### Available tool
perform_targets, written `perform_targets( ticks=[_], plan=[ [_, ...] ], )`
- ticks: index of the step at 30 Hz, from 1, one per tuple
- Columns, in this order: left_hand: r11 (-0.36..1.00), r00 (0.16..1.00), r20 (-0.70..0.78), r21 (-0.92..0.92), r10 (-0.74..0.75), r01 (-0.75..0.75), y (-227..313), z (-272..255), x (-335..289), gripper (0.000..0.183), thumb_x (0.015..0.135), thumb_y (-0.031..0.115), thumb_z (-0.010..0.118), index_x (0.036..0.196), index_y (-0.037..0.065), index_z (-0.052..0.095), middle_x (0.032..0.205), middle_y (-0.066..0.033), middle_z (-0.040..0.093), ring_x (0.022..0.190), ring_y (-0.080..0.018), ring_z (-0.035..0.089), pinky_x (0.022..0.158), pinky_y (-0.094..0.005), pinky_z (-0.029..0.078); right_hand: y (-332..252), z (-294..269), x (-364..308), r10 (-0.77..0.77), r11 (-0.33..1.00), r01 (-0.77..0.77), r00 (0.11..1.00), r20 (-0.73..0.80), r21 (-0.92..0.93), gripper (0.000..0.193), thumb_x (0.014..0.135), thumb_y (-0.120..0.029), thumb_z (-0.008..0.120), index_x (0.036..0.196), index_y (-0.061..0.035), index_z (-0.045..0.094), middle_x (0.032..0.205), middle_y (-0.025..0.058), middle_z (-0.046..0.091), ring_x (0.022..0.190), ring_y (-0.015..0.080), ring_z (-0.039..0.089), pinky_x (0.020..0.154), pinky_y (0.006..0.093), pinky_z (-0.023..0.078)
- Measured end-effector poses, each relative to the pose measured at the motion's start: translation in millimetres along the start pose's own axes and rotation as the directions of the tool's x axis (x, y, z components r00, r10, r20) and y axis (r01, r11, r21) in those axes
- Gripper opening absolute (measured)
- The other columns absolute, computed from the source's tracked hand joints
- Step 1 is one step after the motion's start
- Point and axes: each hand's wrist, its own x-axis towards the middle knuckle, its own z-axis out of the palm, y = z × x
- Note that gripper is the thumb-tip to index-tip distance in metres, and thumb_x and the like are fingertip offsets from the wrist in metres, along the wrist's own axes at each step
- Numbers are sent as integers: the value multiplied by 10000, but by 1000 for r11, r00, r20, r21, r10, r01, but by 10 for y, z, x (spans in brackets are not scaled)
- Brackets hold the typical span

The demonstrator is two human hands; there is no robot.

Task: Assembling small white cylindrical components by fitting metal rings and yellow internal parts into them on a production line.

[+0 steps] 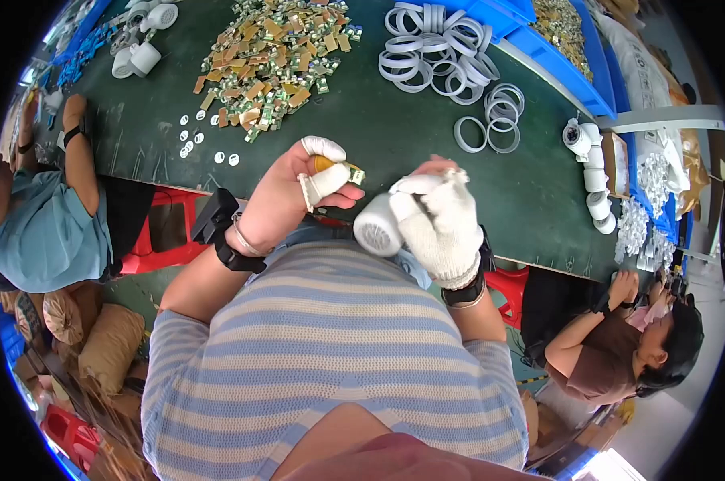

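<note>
My left hand [286, 188], with white and yellow finger cots on some fingers, pinches a small green circuit board [357, 175] between thumb and fingertips. Just to its right, my right hand [439, 220], in a white knitted glove, is closed round a white cylindrical housing [377, 228]. The housing's round end with a grille faces toward me, low over the table's near edge. A heap of small green and tan circuit boards [274, 56] lies beyond my left hand. Several small white discs [220, 158] are scattered left of the heap.
Translucent rings [439, 52] are piled at the far right of the green table [314, 148]. White housings stand in a row [594, 178] at the right edge; others [136, 60] lie far left. Blue bins [571, 56] line the far right. Co-workers sit on both sides.
</note>
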Motion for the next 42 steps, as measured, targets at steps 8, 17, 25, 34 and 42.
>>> perform_targets(
  ticks=[8,17,25,34,42],
  plan=[
    [934,992,51,334,114,-125,-14,225,-138,253,1020,-6,636,1259,14,557,1152,-137,714,1036,-204,735,846,-306,623,1,36,38,16,972,-65,977,212,225,125,832,-65,786,925,-86,706,799,100,627,826,285,621,758,391,488],
    [310,833,334,814,440,-491,-21,177,-163,223,959,5,720,1176,39,679,1105,-103,758,958,-232,753,795,-325,606,9,53,61,-6,969,-36,985,170,243,122,809,-93,789,895,-122,709,762,61,651,749,311,625,783,439,497],
    [27,753,402,874,520,-485,-81,202,-60,203,921,30,770,1107,48,689,1018,-115,765,872,-289,754,715,-344,593,-73,153,77,-64,992,74,992,108,-100,168,816,-120,819,938,-144,705,869,48,685,853,277,660,953,457,504],
    [760,957,-38,617,288,-205,-20,274,-110,254,996,37,698,1243,18,643,1063,-56,741,938,-111,713,808,-268,572,34,33,75,4,984,-28,991,136,174,130,819,-91,796,912,-88,705,805,80,646,821,305,639,772,413,492],
    [851,986,115,499,124,-165,-45,232,-182,263,1002,-31,657,1258,8,604,1154,-80,695,1041,-166,707,902,-307,584,109,9,134,-7,949,-77,964,266,304,152,797,-57,800,905,-73,695,786,71,626,742,260,617,698,373,479]
  ],
)
